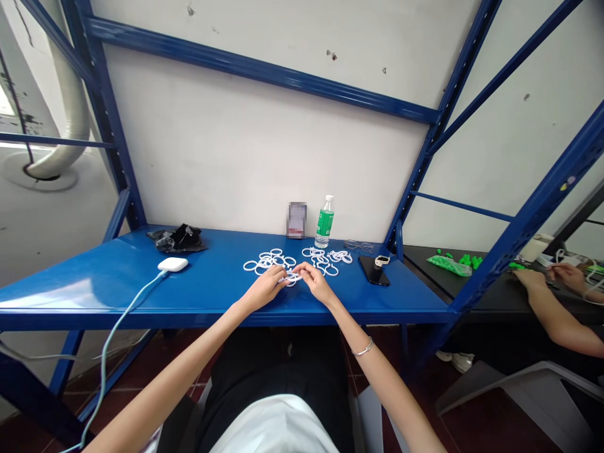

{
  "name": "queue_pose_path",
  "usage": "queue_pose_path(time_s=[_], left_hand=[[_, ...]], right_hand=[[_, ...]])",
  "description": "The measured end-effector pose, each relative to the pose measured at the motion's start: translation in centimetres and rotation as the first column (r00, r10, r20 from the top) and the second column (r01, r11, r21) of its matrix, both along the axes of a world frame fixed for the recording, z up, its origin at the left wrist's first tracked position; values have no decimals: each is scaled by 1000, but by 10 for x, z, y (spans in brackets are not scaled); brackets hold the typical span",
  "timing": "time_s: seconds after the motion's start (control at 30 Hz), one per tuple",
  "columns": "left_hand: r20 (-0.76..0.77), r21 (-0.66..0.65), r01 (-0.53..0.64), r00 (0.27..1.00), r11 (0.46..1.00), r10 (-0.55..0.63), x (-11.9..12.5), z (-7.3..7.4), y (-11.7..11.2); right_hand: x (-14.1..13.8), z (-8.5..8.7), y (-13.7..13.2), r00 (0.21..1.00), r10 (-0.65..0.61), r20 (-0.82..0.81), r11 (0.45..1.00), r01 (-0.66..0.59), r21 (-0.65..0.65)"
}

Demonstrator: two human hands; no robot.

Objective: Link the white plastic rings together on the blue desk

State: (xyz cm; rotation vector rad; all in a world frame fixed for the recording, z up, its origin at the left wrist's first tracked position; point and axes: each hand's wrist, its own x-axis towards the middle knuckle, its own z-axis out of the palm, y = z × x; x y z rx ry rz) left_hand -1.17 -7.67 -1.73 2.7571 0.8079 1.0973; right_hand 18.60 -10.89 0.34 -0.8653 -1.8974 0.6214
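My left hand (268,286) and my right hand (315,282) meet over the blue shelf top (117,277), fingers pinched together on a white plastic ring (292,277) held between them. Just beyond my hands lie two loose heaps of several white rings: one heap (270,261) on the left, another heap (328,259) on the right. A thin bracelet circles my right wrist.
A green-labelled water bottle (324,221) and a small card (297,220) stand at the wall. A phone with a watch on it (375,269), glasses (358,245), a black bag (178,238) and a white charger with cable (172,264) lie around. Another person's arms (557,302) work at the right.
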Motion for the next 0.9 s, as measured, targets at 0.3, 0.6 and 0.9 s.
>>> queue_pose_path(time_s=[0.3,0.6,0.9], left_hand=[[2,63,-45,999,997,45,0,-1,2],[-46,119,-52,997,992,57,1,1,0],[-59,130,-91,993,987,99,1,2,-1]], right_hand=[[-3,-15,3,965,-69,254,998,69,9],[-4,-13,1,894,-196,404,979,152,137],[-10,-11,-4,790,-334,515,939,227,260]])
